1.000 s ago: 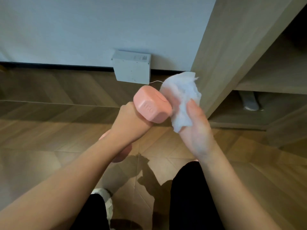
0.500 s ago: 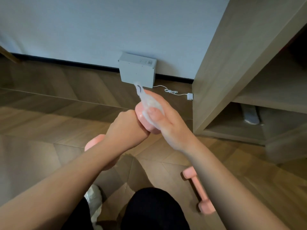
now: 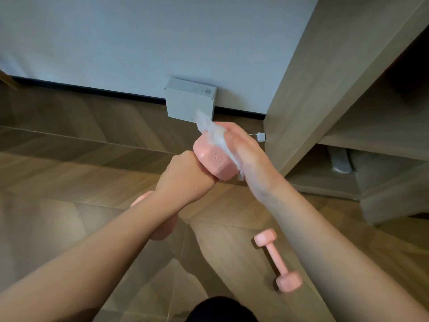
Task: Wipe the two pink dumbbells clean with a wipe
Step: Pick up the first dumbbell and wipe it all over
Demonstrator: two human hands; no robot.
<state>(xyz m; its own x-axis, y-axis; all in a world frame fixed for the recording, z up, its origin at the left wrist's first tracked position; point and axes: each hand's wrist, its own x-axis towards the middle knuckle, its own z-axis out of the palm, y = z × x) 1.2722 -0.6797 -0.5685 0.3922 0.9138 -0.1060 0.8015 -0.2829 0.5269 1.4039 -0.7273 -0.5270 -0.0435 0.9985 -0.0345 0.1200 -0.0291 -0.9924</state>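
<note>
The main risk is the held dumbbell (image 3: 214, 159) slipping. The left hand (image 3: 185, 180) grips only its handle, fingers curled tight round it, while the right hand (image 3: 248, 156) rubs the upper head. If the wipe (image 3: 217, 138) is damp it could leave the coating slick, and a sideways push could twist the weight out of that fist and drop it on the wooden floor (image 3: 69, 182) or the person's leg below. The wipe is also bunched, with a loose tail sticking up towards the grey box (image 3: 185, 101). Bunched like that, it may skip edges and leave dirty patches. The right hand's fingers bend over the head with the wipe trapped beneath them.

The held dumbbell hangs in the air in front of the grey box, tilted, its upper head nearer the box and its lower head peeking out beneath the left forearm. It is matt pink with faceted heads and faint raised lettering. The second dumbbell (image 3: 278, 260) lies on the floor, well apart from the box on the near right, pink too, with neither hand touching it.
</note>
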